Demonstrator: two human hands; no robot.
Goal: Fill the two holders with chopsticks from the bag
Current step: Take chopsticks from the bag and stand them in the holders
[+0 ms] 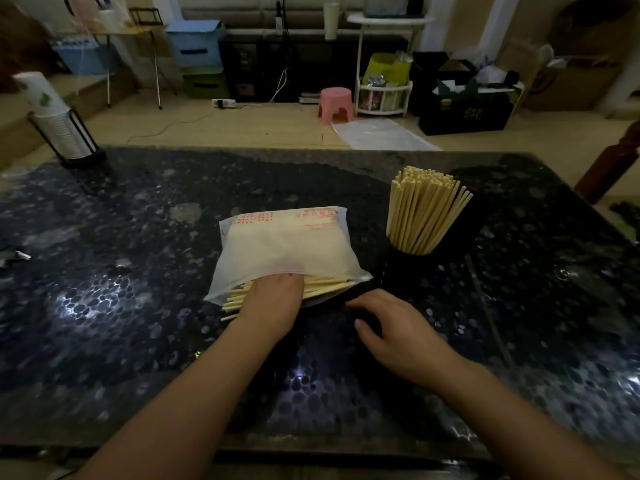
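Note:
A white plastic bag [284,244] with red print lies mid-table, its open mouth toward me and pale wooden chopsticks [325,285] spilling out of it. My left hand [273,296] reaches into that mouth, its fingers hidden under the plastic. A black holder [403,261] stands to the right of the bag, packed with upright chopsticks [424,209]. My right hand [391,327] rests just right of the bag's mouth, fingers and thumb curved over a dark patch that I cannot make out. No second holder is clearly visible.
The table [138,271] is dark and pebble-patterned with bright glare spots. A stack of paper cups in a black wire rack [59,123] stands at the far left corner. A small dark object [14,258] lies at the left edge. A wooden chair [613,161] is at the far right.

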